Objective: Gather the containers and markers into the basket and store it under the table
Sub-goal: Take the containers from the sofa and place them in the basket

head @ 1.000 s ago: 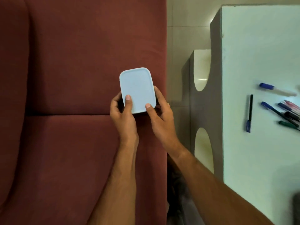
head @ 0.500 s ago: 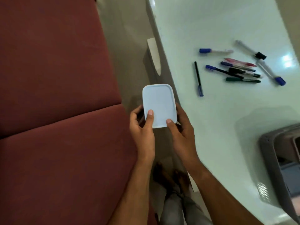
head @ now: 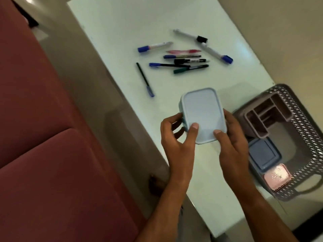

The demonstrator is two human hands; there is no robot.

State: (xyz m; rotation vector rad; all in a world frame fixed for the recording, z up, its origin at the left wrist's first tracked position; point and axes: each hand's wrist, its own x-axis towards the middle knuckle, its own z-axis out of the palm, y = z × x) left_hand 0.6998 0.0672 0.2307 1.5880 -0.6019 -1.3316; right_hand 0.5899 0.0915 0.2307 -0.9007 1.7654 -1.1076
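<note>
A pale white table (head: pixel 122 28) is stretching away beside a dark red sofa (head: pixel 43 145). Above the table's near part, the left hand (head: pixel 176 142) and the right hand (head: pixel 232 145) are together gripping a light blue lidded container (head: pixel 202 112), each thumb pressing on the lid's near edge while the fingers are curling around the sides. The container is being held in the air, just left of the basket (head: pixel 309 130), a grey perforated one sitting at the table's right edge. Inside it a darker blue container (head: pixel 262 154) is lying beside a small pink container (head: pixel 277 175), with a pinkish divided organizer (head: pixel 267 112) lying further back. Farther up the table, a loose cluster of markers (head: pixel 185 62) is lying scattered, and a thin blue-capped pen (head: pixel 145 79) is lying apart to their left
</note>
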